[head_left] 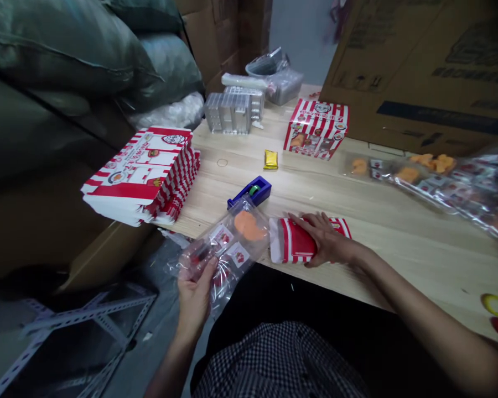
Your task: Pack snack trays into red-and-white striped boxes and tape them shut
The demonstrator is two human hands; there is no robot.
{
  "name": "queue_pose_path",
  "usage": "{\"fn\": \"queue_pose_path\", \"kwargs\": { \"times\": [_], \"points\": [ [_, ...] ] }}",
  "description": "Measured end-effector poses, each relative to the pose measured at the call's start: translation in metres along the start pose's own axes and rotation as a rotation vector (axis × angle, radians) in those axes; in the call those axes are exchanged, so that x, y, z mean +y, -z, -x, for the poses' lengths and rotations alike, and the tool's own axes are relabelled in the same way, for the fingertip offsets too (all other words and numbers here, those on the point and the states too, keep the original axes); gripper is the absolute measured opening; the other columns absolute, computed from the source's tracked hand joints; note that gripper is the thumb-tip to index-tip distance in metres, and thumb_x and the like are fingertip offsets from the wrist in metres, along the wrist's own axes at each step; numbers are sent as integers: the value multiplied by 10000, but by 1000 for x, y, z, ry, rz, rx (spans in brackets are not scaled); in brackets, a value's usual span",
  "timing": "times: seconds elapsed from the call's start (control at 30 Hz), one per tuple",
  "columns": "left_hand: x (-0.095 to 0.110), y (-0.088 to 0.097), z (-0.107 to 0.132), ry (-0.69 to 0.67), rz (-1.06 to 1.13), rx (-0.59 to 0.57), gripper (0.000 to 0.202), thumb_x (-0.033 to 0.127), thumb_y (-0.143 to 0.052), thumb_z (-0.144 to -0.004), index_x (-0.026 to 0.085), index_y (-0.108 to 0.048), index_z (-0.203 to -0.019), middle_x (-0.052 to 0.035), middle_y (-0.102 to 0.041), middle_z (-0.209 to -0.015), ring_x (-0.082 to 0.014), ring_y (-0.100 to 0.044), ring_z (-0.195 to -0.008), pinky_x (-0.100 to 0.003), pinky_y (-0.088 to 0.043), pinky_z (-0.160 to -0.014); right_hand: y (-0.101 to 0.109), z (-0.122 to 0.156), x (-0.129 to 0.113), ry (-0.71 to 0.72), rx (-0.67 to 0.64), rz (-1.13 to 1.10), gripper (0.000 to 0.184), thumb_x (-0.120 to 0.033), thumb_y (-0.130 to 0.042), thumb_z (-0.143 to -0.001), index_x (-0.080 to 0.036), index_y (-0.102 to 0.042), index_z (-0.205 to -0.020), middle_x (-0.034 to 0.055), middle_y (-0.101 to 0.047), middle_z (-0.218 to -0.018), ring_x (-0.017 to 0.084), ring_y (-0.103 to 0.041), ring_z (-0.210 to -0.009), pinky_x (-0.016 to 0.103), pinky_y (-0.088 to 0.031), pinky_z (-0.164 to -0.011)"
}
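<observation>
My left hand pinches the lower end of a clear plastic packet, thumb on top. Inside the packet are an orange nugget-shaped piece and several small items with white and red printed labels. The packet's far end reaches the near side of a blue tape dispenser and the open end of a red-and-white striped box. That box lies on its side at the table's front edge. My right hand grips it from above, fingers over the far side and thumb at the near side.
A stack of flat striped cartons stands at left, and a folded striped box at the back. A yellow sachet, clear plastic containers and more filled packets lie about. A large cardboard box borders the back right.
</observation>
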State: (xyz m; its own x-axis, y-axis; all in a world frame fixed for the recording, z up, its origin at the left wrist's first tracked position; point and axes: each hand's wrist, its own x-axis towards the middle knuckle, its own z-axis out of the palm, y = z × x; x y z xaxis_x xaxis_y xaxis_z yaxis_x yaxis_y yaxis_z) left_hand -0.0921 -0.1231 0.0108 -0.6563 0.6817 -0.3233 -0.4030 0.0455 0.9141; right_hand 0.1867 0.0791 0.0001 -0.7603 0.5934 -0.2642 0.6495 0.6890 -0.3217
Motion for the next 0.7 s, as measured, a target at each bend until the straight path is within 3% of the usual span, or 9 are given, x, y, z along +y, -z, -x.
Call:
{"fn": "queue_pose_path", "kwargs": {
  "times": [0.13,0.27,0.53,0.6,0.7],
  "points": [
    [4,4,-5,45,-51,-121,639,320,-858,-724,227,-588,-1296,-90,-733,-1184,-223,-759,-908,-262,-626,-677,-5,8,-4,17,71,-34,1325,-458,-882,-544,-273,-145,-1629,182,-433,-1481,445,-362,-1396,623,-207,-1171],
    [18,13,-18,192,-131,-243,666,309,-893,-662,181,-616,-1254,-110,-758,-1115,-236,-764,-809,-282,-626,-598,-11,11,-5,58,98,-40,1280,-448,-874,-546,-260,-198,-1617,181,-446,-1483,436,-373,-1394,612,-207,-1180],
    [64,20,-39,88,-188,-115,489,210,-915,-572,143,-697,-1004,-27,-758,-779,-171,-713,-564,-236,-585,-499,-13,21,-5,88,79,-63,1208,-456,-877,-545,-156,-312,-1569,207,-460,-1478,412,-395,-1403,589,-181,-1224],
    [67,23,-36,171,-229,-164,493,208,-909,-571,151,-698,-1012,-44,-760,-782,-204,-727,-573,-243,-567,-462,-14,25,-4,104,92,-73,1180,-463,-860,-567,-175,-308,-1569,195,-456,-1485,401,-398,-1400,595,-177,-1224],
    [57,25,-37,356,-251,-337,545,190,-883,-587,169,-690,-1096,-83,-779,-857,-239,-747,-616,-264,-565,-470,-17,29,-1,134,112,-72,1161,-433,-845,-582,-208,-289,-1576,186,-447,-1499,400,-392,-1405,610,-165,-1221]
  ]
}}
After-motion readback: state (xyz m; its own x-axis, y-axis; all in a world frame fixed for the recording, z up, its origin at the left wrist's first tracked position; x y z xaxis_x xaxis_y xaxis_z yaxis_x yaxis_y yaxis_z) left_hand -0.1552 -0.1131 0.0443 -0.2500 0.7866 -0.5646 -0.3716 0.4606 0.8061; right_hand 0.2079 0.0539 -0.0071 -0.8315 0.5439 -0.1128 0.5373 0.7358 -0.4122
